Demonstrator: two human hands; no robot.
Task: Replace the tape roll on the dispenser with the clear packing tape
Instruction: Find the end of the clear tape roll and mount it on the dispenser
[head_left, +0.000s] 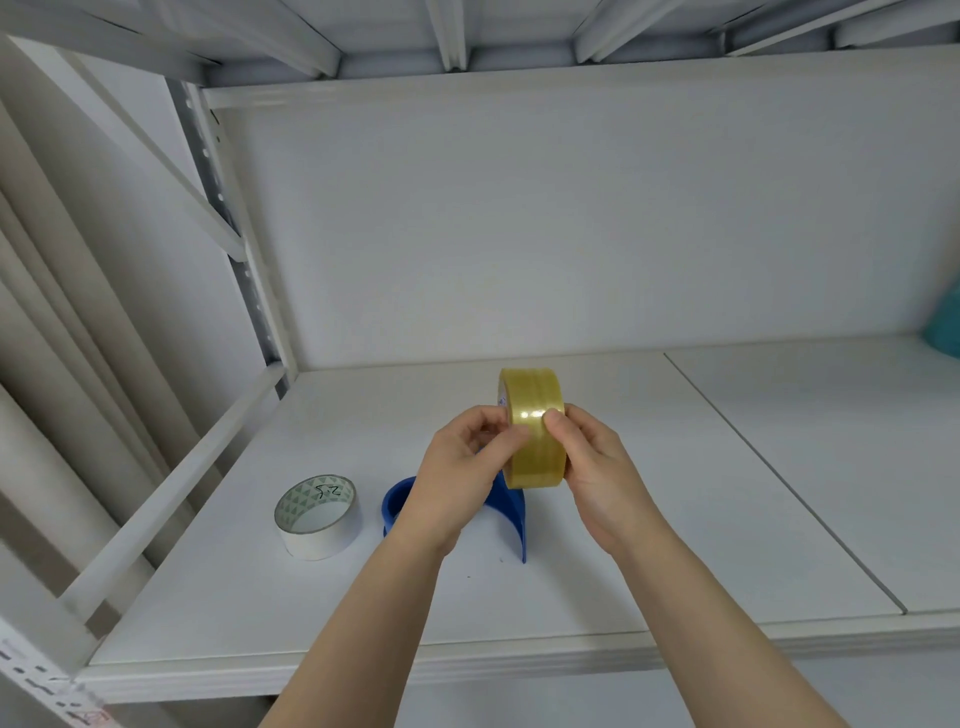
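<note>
The white shelf (597, 545) is seen beneath both forearms, which are stretched forward from the near edge and raised so that the hands meet above it. Below the left fingers lies the blue dispenser (511, 512), partly hidden behind the left hand (457, 467); whether a roll sits on it cannot be told. The white tape roll (318, 515) rests flat, well to the left of the fingers. The clear packing tape (532, 427) is held upright and clear of the shelf, its rim pinched between the left thumb and fingers, while the right hand (597, 467) is closed around its far side with the thumb pressed on the band. The loose end is probably being sought: the roll should be turned slowly under the thumb until the edge is felt, then lifted with a nail.
</note>
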